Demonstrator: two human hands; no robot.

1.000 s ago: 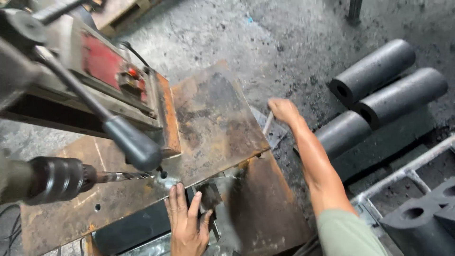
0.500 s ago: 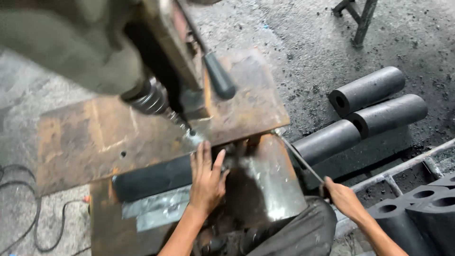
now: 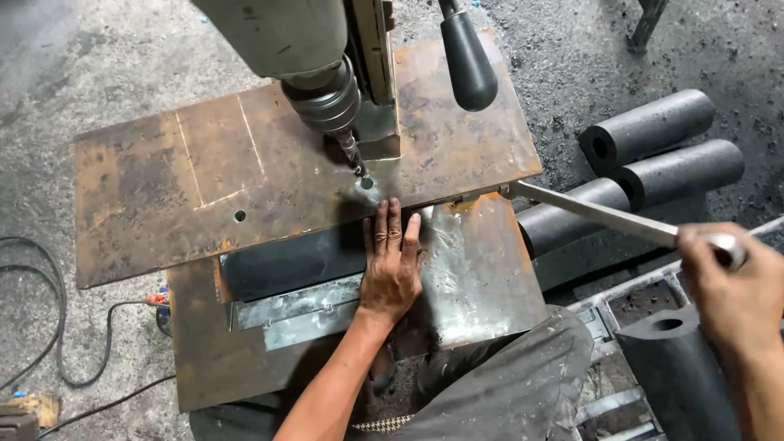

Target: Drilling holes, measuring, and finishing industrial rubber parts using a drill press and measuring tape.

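Pressing left hand [image 3: 390, 265] flat, fingers spread (gripping nothing), on rusty steel plate [image 3: 245, 163] under drill bit [image 3: 353, 157] — right hand [image 3: 723, 273] fisting metal rod [image 3: 592, 212].

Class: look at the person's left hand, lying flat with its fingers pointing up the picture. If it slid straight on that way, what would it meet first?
The left hand would probably first meet the edge of the rusty steel plate, just below the drill bit; depth is uncertain.

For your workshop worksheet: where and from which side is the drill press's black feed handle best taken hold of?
Grip the rounded black knob at the lever's end, wrapping the hand around it from the right, the open side. It bulges to fit a palm, and the chuck sits on its left.
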